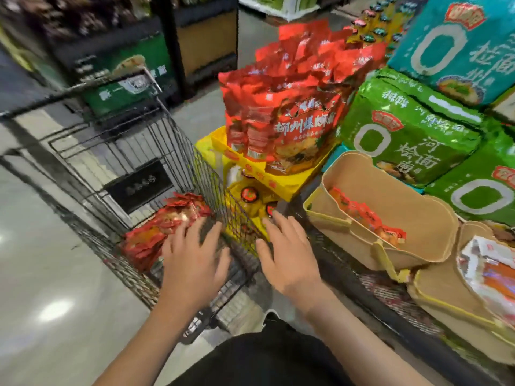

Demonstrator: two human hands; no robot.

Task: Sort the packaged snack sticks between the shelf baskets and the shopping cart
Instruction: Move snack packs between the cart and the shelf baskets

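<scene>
- Reaching into the shopping cart (156,140), we held our left hand (192,263) and right hand (289,260) apart, fingers spread, gripping nothing.
- Snack sticks (167,227) lay piled in the cart; more sat in the shelf basket (390,207).
- Risk: a hasty grab could spill loose packets through the wire.

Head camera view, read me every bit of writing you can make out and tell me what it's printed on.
"河南烩面" on the green noodle pack.
"拉面" on the teal noodle pack; the rest is blurred.
"柳州螺蛳粉", partly blurred, on the red bags.
Too blurred: the cart placard, the snack sticks and the yellow tray.
</scene>
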